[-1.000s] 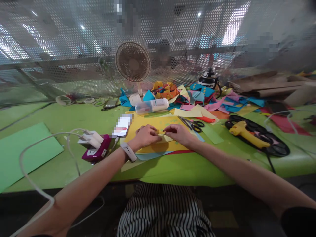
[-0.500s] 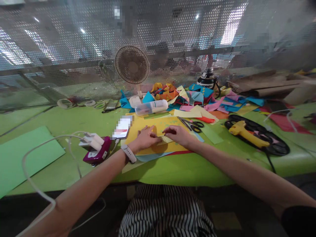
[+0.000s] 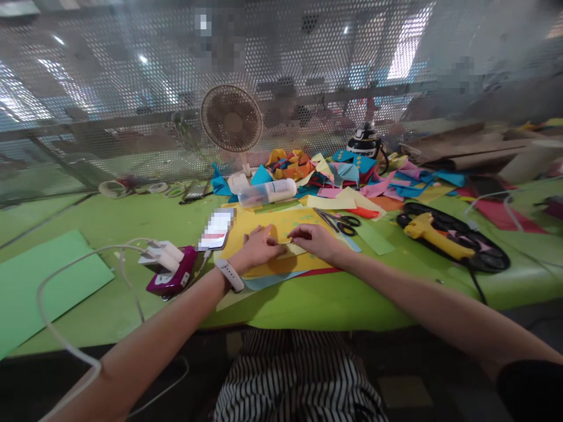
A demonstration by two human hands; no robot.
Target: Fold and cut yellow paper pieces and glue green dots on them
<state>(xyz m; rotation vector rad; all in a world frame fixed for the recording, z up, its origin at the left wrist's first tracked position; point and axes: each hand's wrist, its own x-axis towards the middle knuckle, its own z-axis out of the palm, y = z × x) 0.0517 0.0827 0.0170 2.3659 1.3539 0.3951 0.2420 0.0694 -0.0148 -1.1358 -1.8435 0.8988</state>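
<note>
Working a pale strip (image 3: 296, 249) over the yellow paper (image 3: 275, 218).
Left hand (image 3: 260, 246) and right hand (image 3: 315, 240) have barely shifted; the work seems mid-step, each grip narrow, apparently pinching the strip.

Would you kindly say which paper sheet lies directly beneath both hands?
The yellow sheet; the blue sheet peeks out beneath it, while the mint-green sheet lies apart, far left.

Left hand (image 3: 261, 246) and right hand (image 3: 317, 242) pinch what looks like pale paper (image 3: 296, 250); from it, scissors (image 3: 347, 225) lie at two o'clock, a fan (image 3: 232, 120) stands at eleven
</note>
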